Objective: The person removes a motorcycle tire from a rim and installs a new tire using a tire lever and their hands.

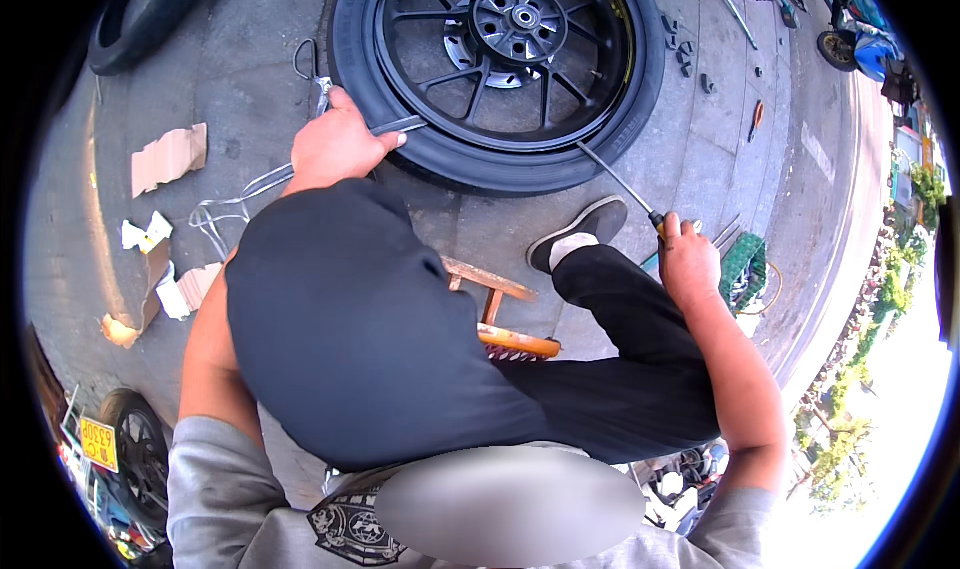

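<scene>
A black motorcycle wheel (448, 82) with its tyre (480, 172) lies flat on the pavement at the top. My left hand (342, 141) is closed on a flat metal tyre lever (398, 125), whose end reaches over the tyre's near-left part to the rim. In my right hand (690, 259), closed round the handle, is a long-shafted screwdriver (620, 180). Its tip meets the gap between rim and tyre at the near right. My fingers hide most of the handle, which shows a bit of yellow.
A small wooden stool (490, 279) is beneath my legs, beside my shoe (600, 219). Torn cardboard (170, 159) lies left, a loose tyre (150, 14) upper left. Small black pieces (685, 54), orange-handled pliers (757, 117) and a green basket (745, 269) are right.
</scene>
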